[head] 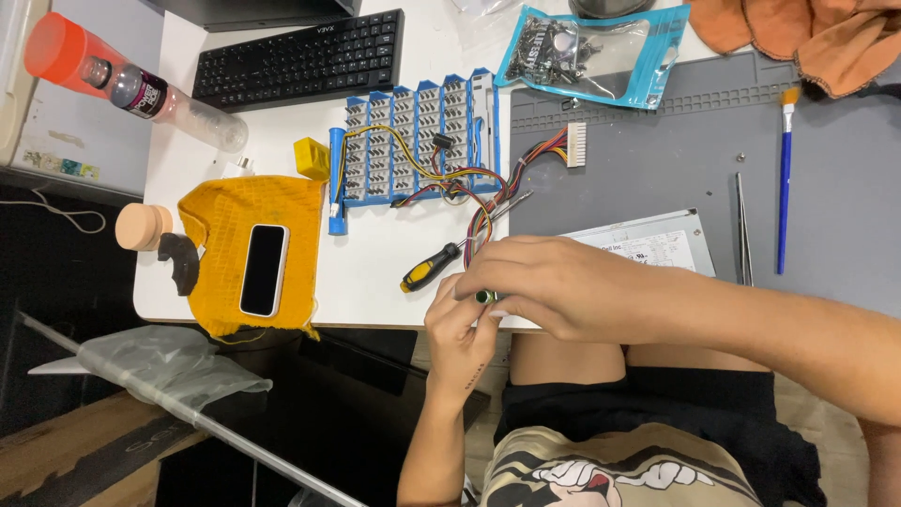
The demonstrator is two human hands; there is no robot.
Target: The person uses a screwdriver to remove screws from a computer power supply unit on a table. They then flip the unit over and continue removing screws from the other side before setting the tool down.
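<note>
Both hands together at the near edge of a white desk (282, 141): left hand (458, 329) and right hand (554, 282) pinched narrow on one small dark green part (485, 297), beside a metal power supply box (648, 244). Grey work mat (657, 160) to the right with tweezers (741, 230) and blue brush (784, 178); yellow-handled screwdriver (432, 268), blue screw organiser (418, 141), black keyboard (300, 58) and phone on yellow cloth (253, 258) further left.

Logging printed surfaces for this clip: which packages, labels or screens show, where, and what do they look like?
Zip bag: top centre, blue-edged, clear window, small dark parts inside.
Bottle: top left, lying down, clear with orange cap, dark label band.
Phone: on yellow cloth, dark screen, white rim.
Metal box: behind the hands, grey, white label.
</note>
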